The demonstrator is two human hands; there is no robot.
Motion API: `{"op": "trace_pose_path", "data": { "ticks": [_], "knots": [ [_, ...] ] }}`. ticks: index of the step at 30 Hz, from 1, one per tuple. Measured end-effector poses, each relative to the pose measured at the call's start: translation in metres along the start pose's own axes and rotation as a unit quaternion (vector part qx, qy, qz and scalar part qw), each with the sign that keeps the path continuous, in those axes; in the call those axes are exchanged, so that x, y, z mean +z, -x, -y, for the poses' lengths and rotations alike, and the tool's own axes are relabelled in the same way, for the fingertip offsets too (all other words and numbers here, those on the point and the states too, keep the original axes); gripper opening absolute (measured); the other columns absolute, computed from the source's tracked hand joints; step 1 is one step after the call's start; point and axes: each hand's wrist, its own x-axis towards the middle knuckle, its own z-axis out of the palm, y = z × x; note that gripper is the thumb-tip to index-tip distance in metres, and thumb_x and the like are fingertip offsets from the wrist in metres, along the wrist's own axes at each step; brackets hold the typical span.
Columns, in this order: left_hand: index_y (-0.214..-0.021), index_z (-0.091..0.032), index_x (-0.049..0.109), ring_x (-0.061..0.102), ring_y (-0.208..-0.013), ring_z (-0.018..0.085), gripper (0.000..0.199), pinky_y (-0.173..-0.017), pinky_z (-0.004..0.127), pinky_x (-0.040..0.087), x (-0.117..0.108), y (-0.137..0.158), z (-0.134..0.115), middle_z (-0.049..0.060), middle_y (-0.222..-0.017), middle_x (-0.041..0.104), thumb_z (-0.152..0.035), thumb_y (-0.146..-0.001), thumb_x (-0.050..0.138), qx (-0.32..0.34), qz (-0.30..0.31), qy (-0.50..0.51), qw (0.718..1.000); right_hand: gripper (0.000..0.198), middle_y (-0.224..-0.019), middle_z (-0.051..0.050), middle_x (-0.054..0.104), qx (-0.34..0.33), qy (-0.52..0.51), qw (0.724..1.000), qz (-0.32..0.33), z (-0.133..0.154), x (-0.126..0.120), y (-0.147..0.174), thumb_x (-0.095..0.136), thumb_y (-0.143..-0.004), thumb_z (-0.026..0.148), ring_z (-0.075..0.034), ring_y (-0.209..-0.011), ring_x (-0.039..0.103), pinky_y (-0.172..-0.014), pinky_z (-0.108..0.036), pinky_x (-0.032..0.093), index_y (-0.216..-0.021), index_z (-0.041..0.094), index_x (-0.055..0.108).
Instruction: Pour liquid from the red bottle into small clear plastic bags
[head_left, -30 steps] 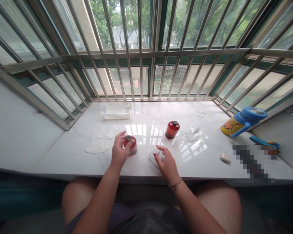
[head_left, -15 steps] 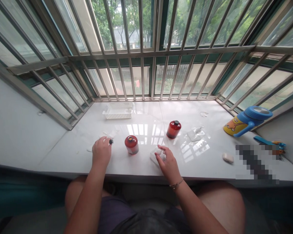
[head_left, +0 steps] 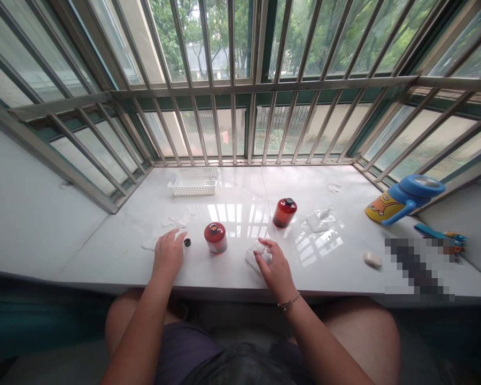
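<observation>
My left hand (head_left: 170,251) hovers low over the white surface, fingers apart and holding nothing. Just right of its fingertips lies a small black cap (head_left: 187,242). An uncapped red bottle (head_left: 215,238) stands between my hands, its neck opening showing. My right hand (head_left: 273,263) is curled over a small clear plastic bag (head_left: 251,259), thumb and fingers around a whitish part of it; the palm side hides the rest. Behind that hand stands a second red bottle (head_left: 284,213) with its black cap on.
A white perforated basket (head_left: 193,189) sits at the back left. Thin whitish scraps (head_left: 178,220) lie beyond my left hand. At right are a flat clear bag (head_left: 323,220), a pale lump (head_left: 372,260), a blue-and-yellow cup (head_left: 396,201) on its side and a blue tool (head_left: 428,231).
My left hand has let go of the black cap, which now rests on the surface, and the fingers have spread. My right hand and both bottles have stayed put.
</observation>
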Motion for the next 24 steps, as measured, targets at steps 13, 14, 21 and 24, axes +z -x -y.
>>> {"op": "trace_pose_path", "data": {
  "ticks": [13, 14, 21, 24],
  "knots": [
    [-0.147, -0.025, 0.06, 0.066, -0.134, 0.029, 0.042, -0.115, 0.051, 0.056, -0.038, 0.032, -0.174, 0.014, -0.144, 0.07, -0.024, -0.105, 0.06, 0.136, 0.03, 0.407, 0.903, 0.061, -0.151, -0.011, 0.066, -0.017, -0.047, 0.995, 0.083, -0.008, -0.011, 0.007, 0.079, -0.094, 0.045, -0.028, -0.132, 0.068, -0.117, -0.05, 0.055, -0.146, 0.029, 0.051],
    [-0.149, -0.025, 0.059, 0.063, -0.14, 0.03, 0.044, -0.119, 0.053, 0.054, -0.033, 0.03, -0.181, 0.014, -0.15, 0.066, -0.026, -0.105, 0.06, 0.122, 0.055, 0.416, 0.899, 0.064, -0.152, -0.012, 0.065, -0.023, -0.045, 0.995, 0.082, -0.009, -0.01, 0.01, 0.079, -0.093, 0.043, -0.028, -0.134, 0.067, -0.118, -0.051, 0.054, -0.149, 0.029, 0.05],
    [-0.145, -0.03, 0.066, 0.053, -0.152, 0.031, 0.045, -0.129, 0.06, 0.044, -0.007, 0.023, -0.2, 0.011, -0.162, 0.056, -0.021, -0.101, 0.06, 0.069, 0.139, 0.464, 0.872, 0.092, -0.157, -0.015, 0.062, -0.018, -0.079, 0.995, 0.066, -0.018, 0.0, 0.019, 0.076, -0.095, 0.038, -0.029, -0.143, 0.063, -0.12, -0.055, 0.053, -0.169, 0.028, 0.022],
    [-0.136, -0.03, 0.071, 0.054, -0.151, 0.031, 0.04, -0.128, 0.06, 0.043, -0.004, 0.023, -0.202, 0.011, -0.161, 0.058, -0.019, -0.1, 0.06, 0.042, 0.146, 0.473, 0.868, 0.09, -0.161, -0.016, 0.058, -0.028, -0.075, 0.995, 0.058, -0.019, 0.002, 0.021, 0.076, -0.096, 0.038, -0.03, -0.145, 0.062, -0.122, -0.055, 0.052, -0.169, 0.029, 0.024]
  ]
}}
